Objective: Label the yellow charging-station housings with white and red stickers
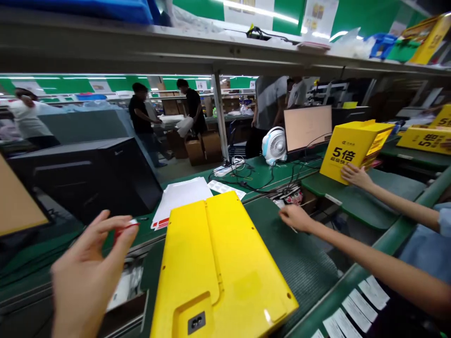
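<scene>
My left hand (91,267) is raised at the lower left, thumb and index finger pinched on a small red-and-white piece (131,224), mostly hidden by the fingers. To its right, apart from the hand, a yellow casing (243,263) lies on the dark green work surface. A long seam, small screw holes and a recess with a black power socket (196,322) show on its upper face. White sheets with red marks (183,197) lie behind it. My right hand is out of view.
At right, a co-worker's one hand (296,218) is near the mat; the other (355,176) touches a printed yellow box (348,145). A black computer case (88,178), fan (275,145), monitor (308,129) and cables stand behind. A shelf (197,51) crosses overhead. People stand beyond.
</scene>
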`<state>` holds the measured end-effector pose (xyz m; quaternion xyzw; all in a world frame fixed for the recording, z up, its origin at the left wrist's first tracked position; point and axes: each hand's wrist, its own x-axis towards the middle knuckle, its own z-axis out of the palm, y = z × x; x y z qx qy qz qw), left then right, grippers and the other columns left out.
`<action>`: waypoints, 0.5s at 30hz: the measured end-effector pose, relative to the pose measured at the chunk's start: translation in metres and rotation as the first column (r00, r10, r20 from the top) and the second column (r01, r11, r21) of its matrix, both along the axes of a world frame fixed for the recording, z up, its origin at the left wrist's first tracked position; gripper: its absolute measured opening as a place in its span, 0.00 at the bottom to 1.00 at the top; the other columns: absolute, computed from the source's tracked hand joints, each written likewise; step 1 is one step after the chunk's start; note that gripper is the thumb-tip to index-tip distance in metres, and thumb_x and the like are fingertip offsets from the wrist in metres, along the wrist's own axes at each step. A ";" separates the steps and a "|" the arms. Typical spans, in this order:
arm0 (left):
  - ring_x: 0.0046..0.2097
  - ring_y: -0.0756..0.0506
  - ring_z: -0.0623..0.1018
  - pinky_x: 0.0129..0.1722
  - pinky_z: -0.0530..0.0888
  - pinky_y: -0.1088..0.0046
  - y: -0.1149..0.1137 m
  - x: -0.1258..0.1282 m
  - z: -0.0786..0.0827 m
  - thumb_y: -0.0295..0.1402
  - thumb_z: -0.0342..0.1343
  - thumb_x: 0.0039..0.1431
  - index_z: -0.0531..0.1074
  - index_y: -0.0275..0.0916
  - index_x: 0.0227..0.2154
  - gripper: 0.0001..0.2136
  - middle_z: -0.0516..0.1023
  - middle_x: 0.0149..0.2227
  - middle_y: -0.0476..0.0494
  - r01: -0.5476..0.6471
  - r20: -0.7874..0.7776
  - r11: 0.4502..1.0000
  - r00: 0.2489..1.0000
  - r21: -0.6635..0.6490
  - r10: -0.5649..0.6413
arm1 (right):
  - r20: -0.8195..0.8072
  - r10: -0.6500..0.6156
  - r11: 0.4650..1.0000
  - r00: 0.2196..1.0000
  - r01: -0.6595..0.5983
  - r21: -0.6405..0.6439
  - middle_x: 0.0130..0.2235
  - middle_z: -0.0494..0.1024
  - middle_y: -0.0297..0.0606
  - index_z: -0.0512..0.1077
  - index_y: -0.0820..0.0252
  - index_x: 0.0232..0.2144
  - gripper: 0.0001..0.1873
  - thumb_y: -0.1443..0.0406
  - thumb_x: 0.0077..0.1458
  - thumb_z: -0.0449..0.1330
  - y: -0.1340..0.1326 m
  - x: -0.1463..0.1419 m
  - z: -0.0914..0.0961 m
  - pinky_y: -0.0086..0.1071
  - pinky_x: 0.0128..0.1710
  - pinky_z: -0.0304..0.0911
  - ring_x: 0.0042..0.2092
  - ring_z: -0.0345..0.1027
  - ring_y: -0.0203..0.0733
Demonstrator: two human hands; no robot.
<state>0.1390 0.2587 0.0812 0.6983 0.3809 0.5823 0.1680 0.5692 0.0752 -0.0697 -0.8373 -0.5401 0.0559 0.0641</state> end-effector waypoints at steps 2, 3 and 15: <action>0.66 0.34 0.73 0.69 0.67 0.45 -0.009 0.024 -0.005 0.44 0.63 0.58 0.78 0.49 0.33 0.07 0.84 0.46 0.53 0.035 -0.086 0.998 0.996 0.053 -0.030 | 0.043 -0.069 0.998 0.997 0.069 0.015 0.56 0.76 0.46 0.75 0.63 0.53 0.15 0.59 0.72 0.63 0.032 0.038 0.015 0.51 0.60 0.67 0.57 0.71 0.51; 0.68 0.33 0.71 0.68 0.67 0.45 -0.016 0.034 -0.008 0.44 0.63 0.59 0.79 0.47 0.32 0.08 0.81 0.54 0.50 0.061 -0.142 0.996 0.989 0.065 -0.051 | 0.056 -0.097 0.995 0.994 0.097 0.009 0.58 0.74 0.48 0.74 0.63 0.56 0.17 0.58 0.71 0.63 0.045 0.052 0.021 0.53 0.61 0.66 0.59 0.69 0.53; 0.73 0.26 0.57 0.65 0.67 0.40 -0.065 0.064 -0.028 0.30 0.63 0.63 0.51 0.60 0.73 0.41 0.48 0.75 0.35 0.066 -0.400 0.933 0.912 0.353 0.087 | -0.269 0.090 0.994 0.959 -0.105 -0.041 0.31 0.75 0.34 0.72 0.63 0.31 0.18 0.55 0.67 0.66 0.072 0.038 0.083 0.35 0.38 0.70 0.34 0.72 0.41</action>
